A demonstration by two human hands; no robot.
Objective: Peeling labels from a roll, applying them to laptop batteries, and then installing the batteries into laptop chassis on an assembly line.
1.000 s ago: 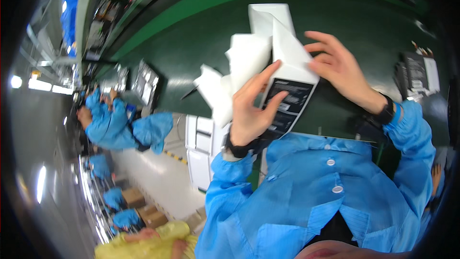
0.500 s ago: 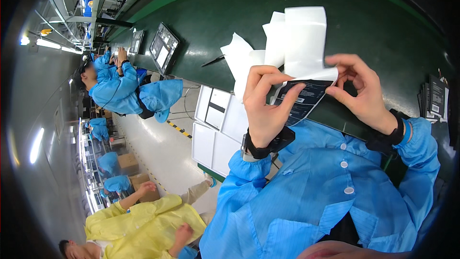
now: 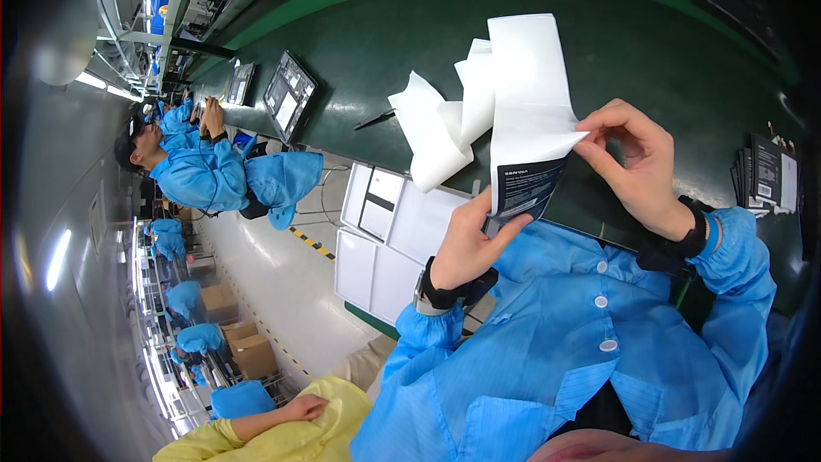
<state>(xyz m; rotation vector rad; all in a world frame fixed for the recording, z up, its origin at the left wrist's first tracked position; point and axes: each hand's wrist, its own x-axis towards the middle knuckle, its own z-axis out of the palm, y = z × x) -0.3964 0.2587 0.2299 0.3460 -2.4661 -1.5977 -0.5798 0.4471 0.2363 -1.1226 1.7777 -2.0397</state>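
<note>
A black printed label [image 3: 526, 186] is at the lower end of a long white paper strip [image 3: 530, 68], just above the bench's near edge. My left hand [image 3: 466, 244] is closed on the label's lower left side, thumb in front and fingers partly hidden behind. My right hand [image 3: 631, 158] pinches a corner of the white strip between thumb and forefinger, beside the label's upper right. The strip runs away over the green bench [image 3: 385, 34]. Its further lengths lie curled and folded to the left.
A dark slim tool [image 3: 374, 119] lies left of the paper. Flat black packs [image 3: 774, 173] with white labels stand at the right. An opened device [image 3: 289, 96] sits farther left. White trays [image 3: 406, 205] are beside the bench. A co-worker in blue [image 3: 205, 167] and a person in yellow [image 3: 291, 428] are leftward.
My left hand has moved down to the label's lower edge, leaving more of its face in view. My right hand now pinches the strip's corner, drawn out to a point. The person in yellow has shifted lower.
</note>
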